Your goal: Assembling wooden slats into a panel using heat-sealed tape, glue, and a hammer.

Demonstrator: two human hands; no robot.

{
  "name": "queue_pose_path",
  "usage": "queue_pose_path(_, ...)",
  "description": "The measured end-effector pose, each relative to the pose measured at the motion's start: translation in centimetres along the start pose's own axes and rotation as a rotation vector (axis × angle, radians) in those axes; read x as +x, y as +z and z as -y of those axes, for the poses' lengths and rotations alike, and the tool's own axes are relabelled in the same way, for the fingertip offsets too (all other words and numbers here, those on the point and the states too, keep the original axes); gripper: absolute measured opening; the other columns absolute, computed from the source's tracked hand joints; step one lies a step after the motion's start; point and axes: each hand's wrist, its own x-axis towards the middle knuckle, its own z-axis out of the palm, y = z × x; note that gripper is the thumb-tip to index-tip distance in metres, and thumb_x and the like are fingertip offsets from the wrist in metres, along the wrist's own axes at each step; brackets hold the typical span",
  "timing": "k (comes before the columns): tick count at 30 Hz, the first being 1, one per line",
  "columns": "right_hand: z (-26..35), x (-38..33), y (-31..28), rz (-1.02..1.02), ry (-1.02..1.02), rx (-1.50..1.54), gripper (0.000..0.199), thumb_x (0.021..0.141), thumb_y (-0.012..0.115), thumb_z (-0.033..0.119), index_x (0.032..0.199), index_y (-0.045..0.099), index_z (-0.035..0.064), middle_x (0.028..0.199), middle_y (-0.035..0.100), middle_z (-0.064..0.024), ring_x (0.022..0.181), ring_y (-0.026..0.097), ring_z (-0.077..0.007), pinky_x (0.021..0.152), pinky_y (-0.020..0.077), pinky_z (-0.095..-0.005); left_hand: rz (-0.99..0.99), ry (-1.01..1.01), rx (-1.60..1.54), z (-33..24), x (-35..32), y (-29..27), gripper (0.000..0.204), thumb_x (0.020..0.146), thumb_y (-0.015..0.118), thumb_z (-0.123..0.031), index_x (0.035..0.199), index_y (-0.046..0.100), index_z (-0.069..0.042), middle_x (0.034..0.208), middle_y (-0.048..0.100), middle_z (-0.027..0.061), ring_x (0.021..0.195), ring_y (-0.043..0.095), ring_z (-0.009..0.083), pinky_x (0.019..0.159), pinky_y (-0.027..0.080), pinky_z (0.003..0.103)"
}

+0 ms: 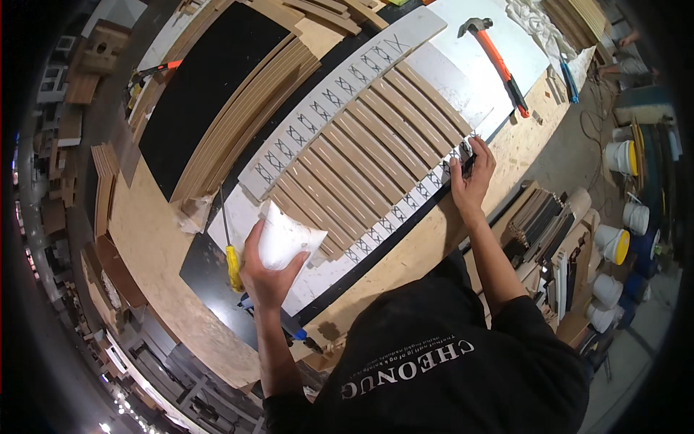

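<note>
Left hand (266, 281) at 8 o'clock, thumb and fingers curved in a gripping pose; left forearm (279, 354) aligned toward 12 o'clock. Right hand (471, 181) between 2 and 3 o'clock, fingers bent, right forearm (499, 257) directed toward 11 o'clock

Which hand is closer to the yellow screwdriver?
Left. The left hand is just to the right of the screwdriver, wrapped around a white thing; the right hand is much farther off to its right.
</note>
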Motion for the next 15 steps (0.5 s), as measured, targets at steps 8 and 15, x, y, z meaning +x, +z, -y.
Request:
queue_pose_path(8,0.1,-0.1,0.1,0.019,0.001,-0.013,0.05,0.078,0.065,0.013,0.124,0.048,0.0041,0.127,0.046,-0.0171,0.119,0.038,-0.034,0.103,0.029,-0.0427,-0.009,0.123,0.111,0.1,0.6,0.3,0.078,0.054,0.088,-0.019,0.122,0.053,-0.003,0.108,0.064,0.0155,0.093,0.065,0.0295,0.077,0.053,0.035)
queue_pose_path(15,-0.1,0.0,-0.2,0.025,0.015,-0.016,0.05,0.078,0.065,0.015,0.124,0.048,0.0049,0.128,0.046,-0.0165,0.12,0.038,-0.0337,0.103,0.029,-0.0423,0.001,0.176,0.13,-0.7,1.1,0.7,0.07,0.056,0.087,-0.017,0.117,0.056,-0.004,0.103,0.066,0.0148,0.088,0.067,0.0279,0.073,0.053,0.034)
